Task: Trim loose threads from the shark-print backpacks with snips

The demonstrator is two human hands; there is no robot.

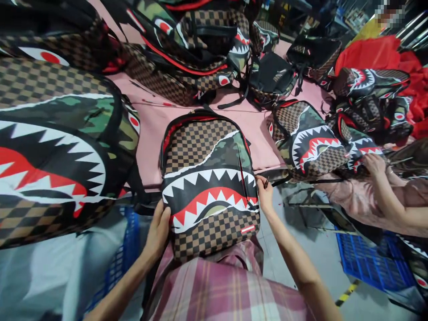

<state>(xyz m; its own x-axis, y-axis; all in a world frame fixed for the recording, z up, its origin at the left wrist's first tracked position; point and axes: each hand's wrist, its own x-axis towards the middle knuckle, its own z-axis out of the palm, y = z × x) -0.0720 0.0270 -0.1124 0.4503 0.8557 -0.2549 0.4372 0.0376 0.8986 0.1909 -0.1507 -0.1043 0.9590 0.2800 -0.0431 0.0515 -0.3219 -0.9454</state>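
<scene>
- Bag (211,185) in the grip: brown-black checks, green camo, black-white-red zigzags
- Table (150,122) beyond the grip: pink
- Garment (217,292) below: purple-white plaid
- Crate (364,261), right: blue

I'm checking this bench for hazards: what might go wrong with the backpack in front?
The backpack overhangs the near edge of the pink tabletop, so it might slip if the left hand let go. The small dark item in the right hand, if sharp, might scratch the bag's side.

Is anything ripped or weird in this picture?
Nothing looks clearly damaged or spilled. The backpack between the left hand and right hand looks ripped across its front, but that seems to be just its printed pattern.
</scene>
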